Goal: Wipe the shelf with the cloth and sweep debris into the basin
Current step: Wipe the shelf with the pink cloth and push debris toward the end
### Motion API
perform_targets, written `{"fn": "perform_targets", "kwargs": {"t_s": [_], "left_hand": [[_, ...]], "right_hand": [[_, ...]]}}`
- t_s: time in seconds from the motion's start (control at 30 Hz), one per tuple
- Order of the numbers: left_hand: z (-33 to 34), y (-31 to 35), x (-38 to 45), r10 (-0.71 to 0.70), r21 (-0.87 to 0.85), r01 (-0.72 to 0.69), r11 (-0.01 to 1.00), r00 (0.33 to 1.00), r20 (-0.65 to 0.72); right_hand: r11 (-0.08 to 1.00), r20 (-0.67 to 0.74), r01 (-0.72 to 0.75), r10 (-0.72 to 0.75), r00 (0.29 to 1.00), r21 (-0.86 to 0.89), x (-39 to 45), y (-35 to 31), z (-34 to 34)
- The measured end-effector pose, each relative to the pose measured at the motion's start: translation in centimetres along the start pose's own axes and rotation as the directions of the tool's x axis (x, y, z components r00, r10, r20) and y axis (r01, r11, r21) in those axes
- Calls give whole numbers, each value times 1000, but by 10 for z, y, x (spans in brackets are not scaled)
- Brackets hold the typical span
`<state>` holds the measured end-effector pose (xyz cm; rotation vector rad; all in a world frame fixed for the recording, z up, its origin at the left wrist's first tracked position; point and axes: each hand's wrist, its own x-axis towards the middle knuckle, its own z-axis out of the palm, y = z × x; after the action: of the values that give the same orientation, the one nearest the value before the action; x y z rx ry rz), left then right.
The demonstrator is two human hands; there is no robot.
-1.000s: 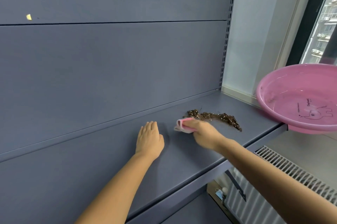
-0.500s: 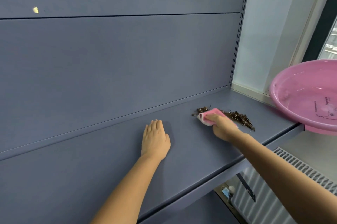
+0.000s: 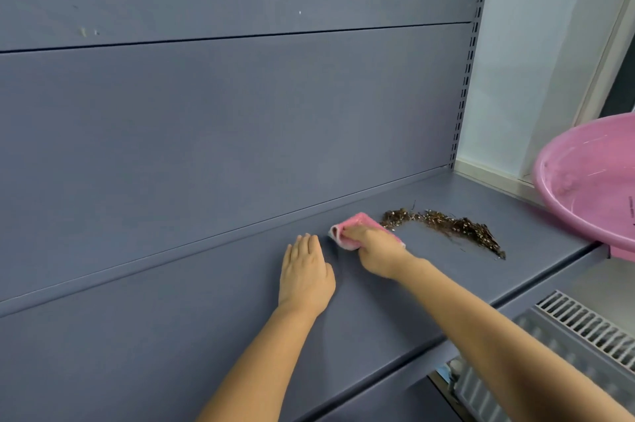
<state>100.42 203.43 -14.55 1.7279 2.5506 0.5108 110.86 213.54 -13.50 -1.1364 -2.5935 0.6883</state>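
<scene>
The left hand (image 3: 305, 270) lies flat, fingers straight and together, on the grey shelf (image 3: 213, 311), while just beside it the right hand (image 3: 376, 251) presses a folded pink cloth (image 3: 347, 231) down near the debris (image 3: 446, 227), whose streak trails rightward toward the shelf's front edge and the pink basin (image 3: 584, 188) overhanging its right end.

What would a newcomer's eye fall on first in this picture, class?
Probably the dark brown debris, lying in a curved streak on the blue-grey shelf. Just left of it, the right hand grips a pink cloth, while the left hand rests flat beside it. A pink basin sits at the shelf's right end.
</scene>
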Motion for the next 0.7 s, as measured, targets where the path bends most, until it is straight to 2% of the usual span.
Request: {"fn": "perform_targets", "kwargs": {"t_s": [0.2,0.3,0.37,0.43,0.5,0.6,0.63,0.7], "left_hand": [[0,3,0,6,57,-6,998,1000,6],[1,3,0,-2,68,2,998,1000,8],[1,4,1,-7,72,7,997,1000,9],[1,4,1,-16,74,15,997,1000,12],[1,5,1,-27,74,26,997,1000,12],[0,4,1,-35,77,34,996,999,4],[0,4,0,-40,77,39,996,999,2],[1,4,0,-55,82,55,995,998,-3]], "right_hand": [[982,-72,-187,187,980,6,-2,51,-31],[977,-87,-210,212,973,33,-4,54,-37],[985,-108,-162,168,980,58,-6,39,-38],[993,-67,-91,96,993,69,-8,17,-29],[1000,31,-12,12,999,9,-14,-6,-12],[984,65,147,-141,988,-97,-11,-9,18],[978,66,169,-162,985,-123,-9,-7,20],[982,112,126,-111,988,-141,-6,1,11]]}}
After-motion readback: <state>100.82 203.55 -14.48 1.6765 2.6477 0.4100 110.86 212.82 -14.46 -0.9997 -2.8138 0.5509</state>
